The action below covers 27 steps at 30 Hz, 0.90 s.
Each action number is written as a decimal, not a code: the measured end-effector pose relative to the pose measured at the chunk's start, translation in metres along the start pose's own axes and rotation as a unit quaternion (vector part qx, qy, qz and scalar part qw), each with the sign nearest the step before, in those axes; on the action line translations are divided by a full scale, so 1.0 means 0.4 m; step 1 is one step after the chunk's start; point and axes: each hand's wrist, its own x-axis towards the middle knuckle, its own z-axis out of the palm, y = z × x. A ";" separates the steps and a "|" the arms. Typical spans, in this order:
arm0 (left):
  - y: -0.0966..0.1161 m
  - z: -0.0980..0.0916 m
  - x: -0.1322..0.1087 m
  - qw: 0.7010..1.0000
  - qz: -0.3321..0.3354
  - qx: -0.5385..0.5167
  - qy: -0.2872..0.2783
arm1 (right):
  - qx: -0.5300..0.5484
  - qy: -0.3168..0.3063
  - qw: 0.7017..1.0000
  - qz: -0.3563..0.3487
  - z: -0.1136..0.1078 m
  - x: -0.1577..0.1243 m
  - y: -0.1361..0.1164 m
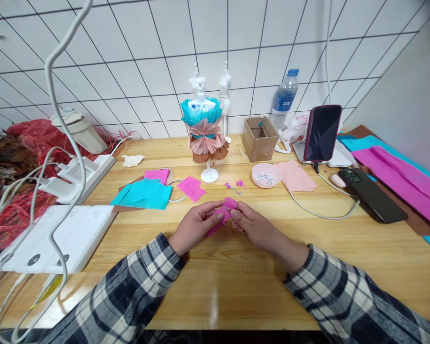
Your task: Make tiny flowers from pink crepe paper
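Note:
Between both hands, above the middle of the table, is a small piece of magenta crepe paper [218,219]. My left hand [195,224] is closed on it, with the thumb pressed on top. My right hand [256,225] is closed at the paper's right side, around what look like small scissors [227,209]; only a short metal tip shows, lying across the paper, and the fingers hide the rest. Just beyond the hands lie tiny magenta scraps [239,184] and a cut magenta piece [191,188]. Behind them stands a white dress form [209,175] dressed in frilled turquoise, dusty-pink and brown paper.
A pink bowl of rhinestones [266,184], a peach sheet [295,176] and a cardboard box [260,145] stand right of centre. Turquoise paper [143,193] lies left. Phones [322,134], a water bottle [285,98], white cables [66,126] and a power strip [82,177] surround the work area.

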 end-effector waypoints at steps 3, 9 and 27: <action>0.003 -0.001 0.001 1.000 0.000 0.000 -0.010 | -0.008 0.002 1.000 -0.011 -0.001 0.000 0.002; 0.010 0.001 -0.002 1.000 -0.003 -0.011 -0.016 | -0.015 -0.020 1.000 0.005 -0.004 -0.001 -0.001; 0.009 0.003 -0.005 1.000 -0.012 -0.009 -0.010 | -0.025 -0.032 0.999 0.003 -0.015 0.000 0.002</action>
